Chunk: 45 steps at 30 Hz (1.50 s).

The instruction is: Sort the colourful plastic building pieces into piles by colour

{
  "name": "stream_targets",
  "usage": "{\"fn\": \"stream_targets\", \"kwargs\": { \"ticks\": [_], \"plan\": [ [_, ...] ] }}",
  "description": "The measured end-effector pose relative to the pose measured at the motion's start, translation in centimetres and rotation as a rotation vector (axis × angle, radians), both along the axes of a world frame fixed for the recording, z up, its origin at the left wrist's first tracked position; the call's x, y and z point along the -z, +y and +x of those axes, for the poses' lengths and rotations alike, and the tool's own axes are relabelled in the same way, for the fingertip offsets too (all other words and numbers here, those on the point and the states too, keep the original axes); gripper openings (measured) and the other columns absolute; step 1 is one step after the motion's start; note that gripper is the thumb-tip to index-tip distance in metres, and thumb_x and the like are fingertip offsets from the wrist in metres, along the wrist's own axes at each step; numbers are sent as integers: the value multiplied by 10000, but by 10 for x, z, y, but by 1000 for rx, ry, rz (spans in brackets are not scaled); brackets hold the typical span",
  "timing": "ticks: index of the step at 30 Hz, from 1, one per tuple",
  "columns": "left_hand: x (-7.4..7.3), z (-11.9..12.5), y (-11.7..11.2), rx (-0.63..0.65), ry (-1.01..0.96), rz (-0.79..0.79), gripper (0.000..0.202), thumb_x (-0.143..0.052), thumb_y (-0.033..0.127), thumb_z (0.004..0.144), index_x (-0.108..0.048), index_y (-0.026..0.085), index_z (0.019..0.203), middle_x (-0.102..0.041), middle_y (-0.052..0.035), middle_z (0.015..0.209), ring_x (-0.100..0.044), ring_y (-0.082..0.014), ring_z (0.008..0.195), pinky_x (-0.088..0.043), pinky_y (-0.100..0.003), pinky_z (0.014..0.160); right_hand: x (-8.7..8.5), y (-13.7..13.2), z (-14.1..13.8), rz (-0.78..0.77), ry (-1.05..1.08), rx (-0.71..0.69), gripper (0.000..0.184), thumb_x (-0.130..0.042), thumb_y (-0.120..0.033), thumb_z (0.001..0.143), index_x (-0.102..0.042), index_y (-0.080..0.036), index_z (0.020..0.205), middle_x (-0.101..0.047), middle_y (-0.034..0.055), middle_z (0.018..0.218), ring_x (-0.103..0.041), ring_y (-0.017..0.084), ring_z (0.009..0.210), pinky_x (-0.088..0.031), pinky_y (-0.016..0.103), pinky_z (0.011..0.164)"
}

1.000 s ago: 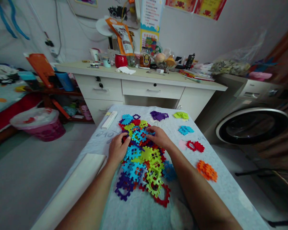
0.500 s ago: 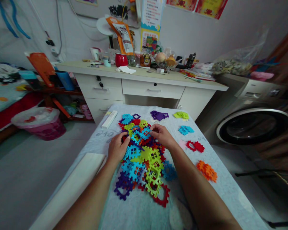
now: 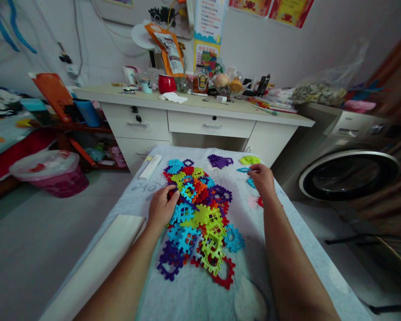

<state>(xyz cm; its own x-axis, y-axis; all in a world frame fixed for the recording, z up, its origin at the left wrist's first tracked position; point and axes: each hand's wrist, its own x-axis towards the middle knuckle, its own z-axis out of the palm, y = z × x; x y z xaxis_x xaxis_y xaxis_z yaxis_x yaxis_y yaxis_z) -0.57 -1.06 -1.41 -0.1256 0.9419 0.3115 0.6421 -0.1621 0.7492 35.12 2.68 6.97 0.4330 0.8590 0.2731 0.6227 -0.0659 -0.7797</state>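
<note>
A loose heap of interlocking plastic tiles [image 3: 207, 216] in blue, lime, red, purple and orange lies down the middle of the cloth-covered table. My left hand [image 3: 163, 207] rests at the heap's left edge, fingers curled; a dark red or purple bit shows between thumb and fingers, but what they grip is partly hidden. My right hand [image 3: 263, 179] pinches a blue tile [image 3: 243, 170] above the table's far right side. Under that hand a blue tile pile [image 3: 251, 183] is partly covered. A lime pile [image 3: 250, 160] lies just beyond, and a purple pile [image 3: 219, 161] to the left.
A white narrow box [image 3: 150, 167] lies at the table's far left, and a long pale board [image 3: 96, 263] along its left edge. A cluttered white desk [image 3: 207, 127] stands behind. To the right is a washing machine [image 3: 349, 174]; a pink bin [image 3: 50, 176] stands left.
My right hand has moved from the heap to the far right, carrying a blue tile. A purple tile now shows where it was. My left hand has stayed at the heap.
</note>
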Motion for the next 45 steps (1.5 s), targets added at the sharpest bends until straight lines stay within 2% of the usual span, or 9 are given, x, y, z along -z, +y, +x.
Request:
{"fn": "stream_targets", "kwargs": {
  "ticks": [3,7,13,20,27,30,35,37,45],
  "plan": [
    [0,0,0,10,1,-4,435,-494,496,874,-669,202,1142,-700,-95,1177,-624,-260,1113,-468,-413,1008,-2,-6,22,-56,-191,211,201,-591,-162,715,-711,-169,876,-738,78,885,-657,215,844,-475,294,820],
    [0,-1,1,14,1,2,430,-500,498,867,-670,206,1133,-703,-87,1174,-629,-256,1103,-469,-406,1009,5,-9,37,-119,-290,325,282,-542,-129,758,-742,-133,957,-747,133,994,-668,245,940,-466,301,881],
    [-1,0,0,0,-7,-1,426,-502,497,855,-677,212,1119,-710,-84,1157,-630,-264,1107,-463,-421,1022,21,-5,47,-181,-398,346,355,-506,-94,771,-752,-115,1025,-743,161,1028,-683,250,965,-481,284,854],
    [-4,1,-1,-5,-5,-12,435,-501,500,849,-678,206,1118,-709,-90,1168,-625,-278,1113,-461,-438,1024,29,-6,58,-414,-507,283,361,-512,-73,772,-764,-100,1029,-732,210,958,-696,277,939,-503,296,767],
    [-2,0,0,5,-9,-7,429,-501,492,863,-672,203,1131,-700,-92,1180,-626,-267,1112,-465,-422,1019,19,-6,47,-418,-527,256,385,-517,-120,812,-728,-152,1133,-690,201,1129,-682,281,1012,-522,334,801],
    [-1,0,0,2,-13,-3,432,-504,496,862,-670,203,1133,-699,-93,1183,-623,-267,1117,-461,-419,1023,7,-4,28,-360,-531,97,351,-553,-147,836,-717,-152,1146,-698,170,1144,-668,254,1042,-507,319,874],
    [0,-1,1,8,-13,-12,448,-501,501,854,-669,197,1138,-701,-94,1176,-624,-271,1117,-462,-425,1020,-7,-7,-18,-376,-467,-433,284,-588,-183,861,-709,-160,1117,-732,96,1099,-678,183,960,-495,253,851],
    [0,-1,1,11,-8,-14,455,-494,500,859,-667,190,1145,-700,-98,1175,-625,-270,1115,-464,-424,1015,-7,-10,-35,-425,-478,-583,283,-612,-188,848,-710,-162,1112,-733,85,1097,-679,177,935,-494,243,818],
    [-1,0,0,2,12,6,427,-494,495,871,-673,204,1127,-707,-91,1146,-630,-264,1085,-478,-419,983,4,-10,-61,-555,-695,-675,292,-651,-276,834,-710,-160,1095,-716,97,1114,-658,213,990,-460,255,814]
  ]
}}
